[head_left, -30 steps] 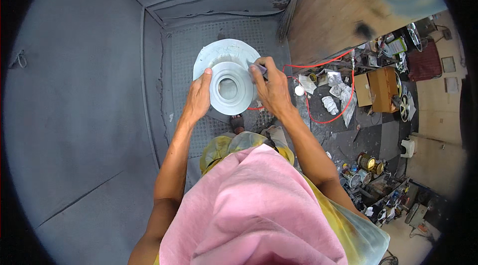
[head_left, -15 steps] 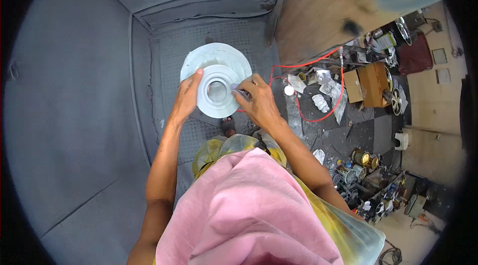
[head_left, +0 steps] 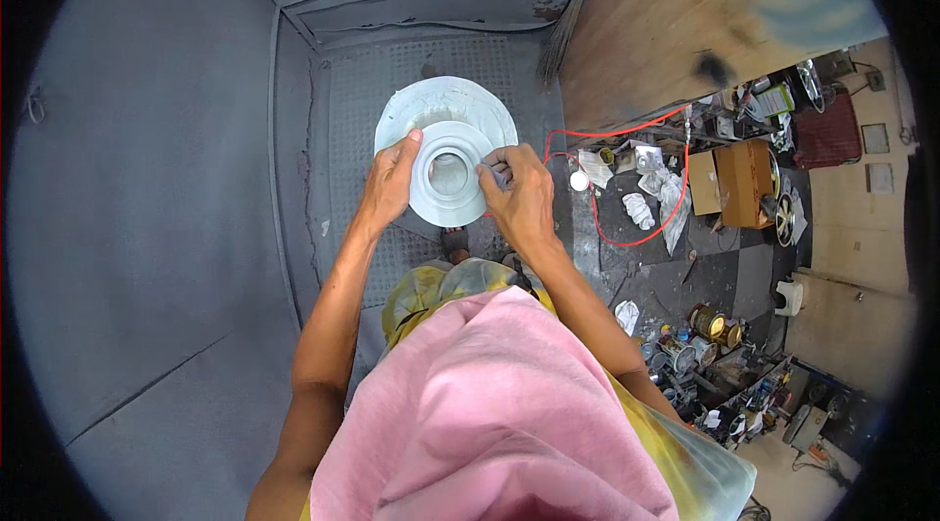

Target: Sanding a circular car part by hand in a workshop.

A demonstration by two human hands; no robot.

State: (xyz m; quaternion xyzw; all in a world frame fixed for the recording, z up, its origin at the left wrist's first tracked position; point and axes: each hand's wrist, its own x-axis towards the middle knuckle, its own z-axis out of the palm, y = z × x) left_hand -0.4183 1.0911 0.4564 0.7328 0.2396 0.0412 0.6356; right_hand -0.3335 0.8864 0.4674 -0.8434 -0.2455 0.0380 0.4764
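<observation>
A white round disc (head_left: 448, 212) with a stepped ring and a hole in its middle is held in front of me. My left hand (head_left: 390, 186) grips its left rim, with the thumb on top and the fingers mostly hidden beneath. At the right rim, my right hand (head_left: 523, 198) is closed on a small greyish folded piece (head_left: 501, 170), pressed to or right beside the edge; cloth or abrasive paper, I cannot tell which. Just beyond and under the disc is a larger round white surface (head_left: 446, 98) with a rough edge.
Grey walls (head_left: 157, 178) close in on the left and far side. A wooden panel (head_left: 646, 41) stands at the far right, a broom (head_left: 571, 26) by it. Over the right floor runs a red hose (head_left: 627, 244), near crumpled paper (head_left: 638, 211), a cardboard box (head_left: 744, 183) and several cans (head_left: 707, 321).
My right hand has moved from beside the disc's inner ring out to its right rim. The whole view has shifted slightly. My left hand keeps its grip on the disc.
</observation>
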